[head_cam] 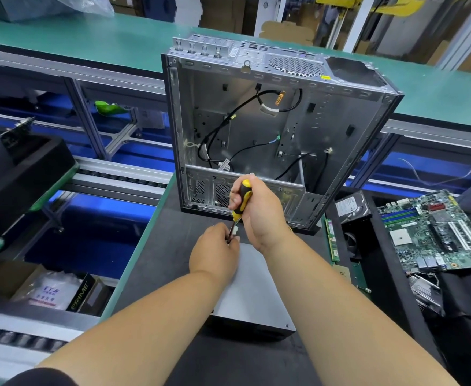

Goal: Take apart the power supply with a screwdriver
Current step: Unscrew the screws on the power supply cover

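Observation:
A grey metal power supply (252,291) lies flat on the dark mat in front of me, partly covered by both forearms. My right hand (262,210) grips the yellow-and-black handle of a screwdriver (241,200), which points down at the box's far edge. My left hand (214,253) rests on the far left corner of the power supply, its fingers pinching the screwdriver shaft near the tip. The tip itself is hidden by the fingers.
An open, emptied computer case (273,129) with loose black cables stands just behind the power supply. At right, a black bin holds a motherboard (434,232), a hard drive (351,206) and memory sticks (332,240). Conveyor rails and a black tray (25,174) lie left.

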{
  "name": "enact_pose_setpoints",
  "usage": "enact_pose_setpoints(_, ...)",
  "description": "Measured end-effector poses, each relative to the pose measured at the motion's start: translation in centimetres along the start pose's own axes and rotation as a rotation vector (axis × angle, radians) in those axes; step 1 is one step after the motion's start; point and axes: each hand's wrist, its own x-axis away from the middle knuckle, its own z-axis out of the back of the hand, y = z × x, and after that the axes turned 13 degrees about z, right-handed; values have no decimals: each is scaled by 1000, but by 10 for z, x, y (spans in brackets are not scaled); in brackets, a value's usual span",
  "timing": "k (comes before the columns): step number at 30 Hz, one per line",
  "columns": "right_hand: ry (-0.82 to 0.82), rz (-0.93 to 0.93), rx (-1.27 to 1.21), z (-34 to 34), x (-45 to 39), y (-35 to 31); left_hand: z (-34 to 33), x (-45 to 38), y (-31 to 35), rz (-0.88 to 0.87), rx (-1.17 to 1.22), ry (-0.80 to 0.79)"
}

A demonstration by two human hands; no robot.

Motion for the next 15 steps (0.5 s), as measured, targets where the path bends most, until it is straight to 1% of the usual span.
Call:
enact_pose_setpoints(3,-43,-2,-71,0,1,-1,0,0,0,-1,3,0)
enact_pose_setpoints(7,-107,57,37,0,4,-2,1,-1,0,-3,8,-4)
enact_pose_setpoints(15,-59,87,86,9,1,-3,-1,-1,-2,-12,26,-2)
